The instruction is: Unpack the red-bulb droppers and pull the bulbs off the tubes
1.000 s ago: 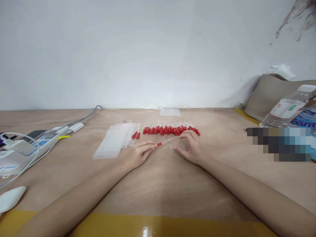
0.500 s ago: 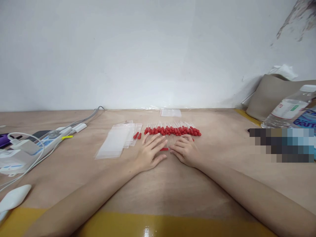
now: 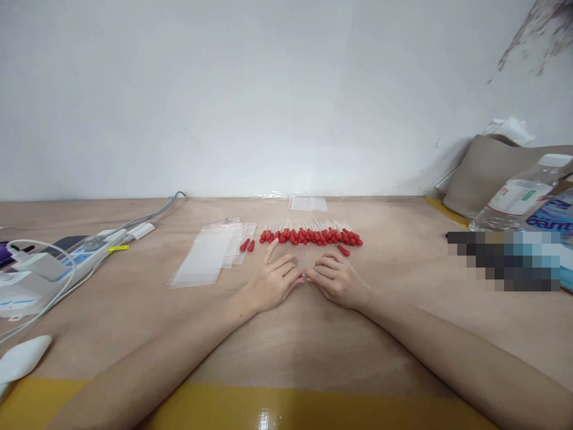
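My left hand (image 3: 275, 282) is pinched around a red rubber dropper bulb (image 3: 300, 277), which shows only in part at the fingertips; its index finger is raised. Opposite it, my right hand (image 3: 341, 282) is closed, its fingertips meeting the bulb's end at what looks like a thin glass dropper tube, mostly hidden by the fingers. A few clear glass tubes (image 3: 304, 253) lie just beyond the fingertips. Behind both hands stretches a row of droppers with red bulbs (image 3: 313, 236). One loose red bulb (image 3: 344, 250) lies beyond my right hand.
Two loose red bulbs (image 3: 248, 245) lie by a stack of clear plastic bags (image 3: 201, 257) on the left. Another bag (image 3: 308, 204) is near the wall. A power strip (image 3: 85, 257) with cables is far left, a water bottle (image 3: 514, 197) far right.
My left fingers have gone from spread out to pinched on the red bulb. My right fingers have drawn in toward the bulb's end, uncovering the loose bulb behind them.
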A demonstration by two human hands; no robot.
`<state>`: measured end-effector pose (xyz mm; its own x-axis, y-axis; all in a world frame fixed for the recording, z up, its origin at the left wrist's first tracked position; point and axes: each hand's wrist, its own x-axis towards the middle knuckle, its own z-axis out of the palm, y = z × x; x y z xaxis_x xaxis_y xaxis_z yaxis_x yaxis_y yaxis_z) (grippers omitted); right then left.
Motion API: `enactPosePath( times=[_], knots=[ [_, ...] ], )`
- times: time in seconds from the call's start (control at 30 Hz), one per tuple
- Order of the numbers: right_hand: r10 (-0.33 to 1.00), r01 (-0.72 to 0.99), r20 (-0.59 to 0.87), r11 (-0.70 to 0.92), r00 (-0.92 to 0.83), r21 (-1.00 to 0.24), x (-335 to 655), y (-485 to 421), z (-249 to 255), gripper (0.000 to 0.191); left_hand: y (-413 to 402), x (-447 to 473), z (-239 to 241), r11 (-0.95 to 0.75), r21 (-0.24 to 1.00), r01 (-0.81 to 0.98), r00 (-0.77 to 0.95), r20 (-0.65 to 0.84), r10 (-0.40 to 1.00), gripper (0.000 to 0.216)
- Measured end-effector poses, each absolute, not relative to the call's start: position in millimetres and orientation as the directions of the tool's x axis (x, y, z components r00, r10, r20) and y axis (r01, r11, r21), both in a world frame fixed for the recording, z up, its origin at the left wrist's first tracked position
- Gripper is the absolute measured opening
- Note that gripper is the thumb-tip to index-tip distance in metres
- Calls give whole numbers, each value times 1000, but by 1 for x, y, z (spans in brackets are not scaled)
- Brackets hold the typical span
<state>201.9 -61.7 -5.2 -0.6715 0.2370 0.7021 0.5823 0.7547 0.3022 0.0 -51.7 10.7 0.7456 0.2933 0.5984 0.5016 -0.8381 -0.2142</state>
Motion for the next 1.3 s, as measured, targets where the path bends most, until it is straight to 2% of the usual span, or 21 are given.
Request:
enactPosePath(
  times=[0.27, 0.47, 0.57, 0.67, 0.77, 0.83, 0.93, 1.1, 1.3],
  knots=[
    [97, 508, 706, 763, -702, 400, 200, -66, 0, 19, -56, -3, 12, -837, -248, 488, 774, 565, 284, 22],
    [52, 474, 699, 771, -713, 426, 208, -68, 1, 23, -55, -12, 11, -846, -180, 502, 767, 545, 339, 22],
    [112, 540, 764, 771, -635, 337, 223, -64, -4, 25, -49, -32, 12, -804, -108, 585, 708, 551, 442, 22],
    [277, 657, 806, 733, -523, 175, 232, -57, -14, 24, -43, -49, 13, -746, -40, 665, 648, 528, 549, 20],
    [459, 750, 781, 661, -423, 18, 231, -50, -24, 22, -36, -52, 13, -742, 90, 665, 601, 525, 603, 20],
    [561, 776, 753, 622, -343, -110, 228, -47, -27, 28, -30, -52, 14, -709, 191, 679, 496, 592, 635, 22],
    [660, 752, 698, 602, -279, -269, 226, -44, -26, 38, -15, -60, 17, -601, 278, 750, 288, 681, 674, 27],
    [739, 764, 613, 557, -279, -325, 218, -40, -21, 37, 4, -87, 24, -420, 373, 827, 70, 674, 736, 27],
    [722, 710, 644, 591, -254, -383, 206, -41, -17, 19, 12, -89, 19, -373, 468, 801, 36, 585, 810, 22]
  ],
)
